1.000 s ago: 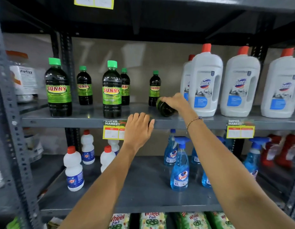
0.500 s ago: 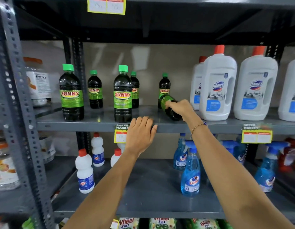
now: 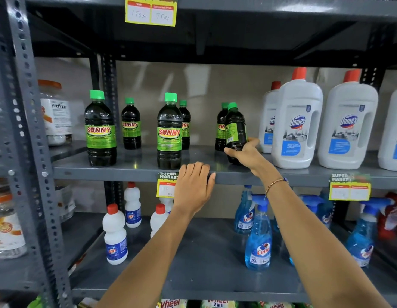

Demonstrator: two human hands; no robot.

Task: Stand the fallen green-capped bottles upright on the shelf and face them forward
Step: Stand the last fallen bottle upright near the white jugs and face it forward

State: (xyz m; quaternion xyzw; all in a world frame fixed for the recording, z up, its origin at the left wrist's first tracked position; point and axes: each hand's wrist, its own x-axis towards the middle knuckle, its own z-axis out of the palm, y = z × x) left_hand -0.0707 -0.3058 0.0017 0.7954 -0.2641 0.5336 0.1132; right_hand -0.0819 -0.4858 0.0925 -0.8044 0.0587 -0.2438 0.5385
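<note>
The fallen Sunny bottle (image 3: pixel 235 132) now stands nearly upright beside the Domex jugs (image 3: pixel 297 123), right hand (image 3: pixel 245 152) fingers wrapped round its base; barcode faces out, so twist it; left hand (image 3: pixel 193 187) open on the shelf (image 3: pixel 135 170) edge

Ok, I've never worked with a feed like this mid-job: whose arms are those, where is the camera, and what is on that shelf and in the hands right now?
There is no machine here: the arms belong to a person, and the single picture comes from a wide-angle camera worn on their head, looking forward and down. The right hand grips the lower part of a green-capped bottle, which is nearly upright with its barcode side towards the camera, so not yet faced forward. The left hand holds nothing and rests on the front edge of the grey metal shelf. On that shelf stand five more dark SUNNY bottles, all upright, and to the right white Domex jugs with red caps. The shelf below holds small white bottles and blue Colin spray bottles.
</note>
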